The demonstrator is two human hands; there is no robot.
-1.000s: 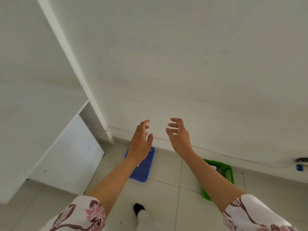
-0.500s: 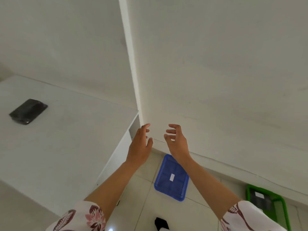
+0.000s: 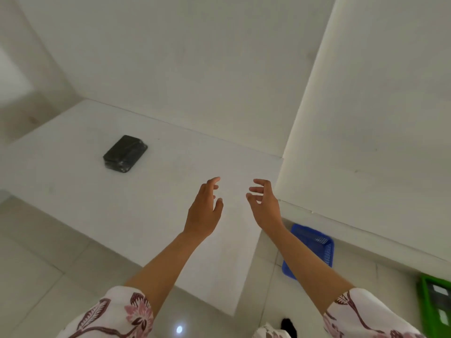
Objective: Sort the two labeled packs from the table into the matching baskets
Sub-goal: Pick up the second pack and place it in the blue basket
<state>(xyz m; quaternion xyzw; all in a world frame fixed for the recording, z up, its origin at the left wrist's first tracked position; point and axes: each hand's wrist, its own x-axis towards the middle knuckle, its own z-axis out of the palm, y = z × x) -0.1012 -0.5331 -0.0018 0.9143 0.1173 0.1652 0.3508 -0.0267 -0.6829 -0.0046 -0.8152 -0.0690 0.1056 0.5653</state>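
Note:
A dark wrapped pack (image 3: pixel 125 153) lies flat on the white table (image 3: pixel 156 191), towards its far left. My left hand (image 3: pixel 204 211) and my right hand (image 3: pixel 264 204) hover over the table's right part, both empty with fingers spread, well to the right of the pack. A blue basket (image 3: pixel 319 245) stands on the floor by the wall, partly hidden behind my right forearm. At the right edge a green basket (image 3: pixel 424 303) holds a dark pack (image 3: pixel 439 301) with a white label.
White walls meet in a corner behind the table, and a wall edge juts out at the right. The floor is pale tile. A foot in a dark sock (image 3: pixel 288 325) shows at the bottom.
The view has swung left from the baskets to the table; the dark pack now sits nearer the middle. Both hands stay raised and empty, now over the tabletop.

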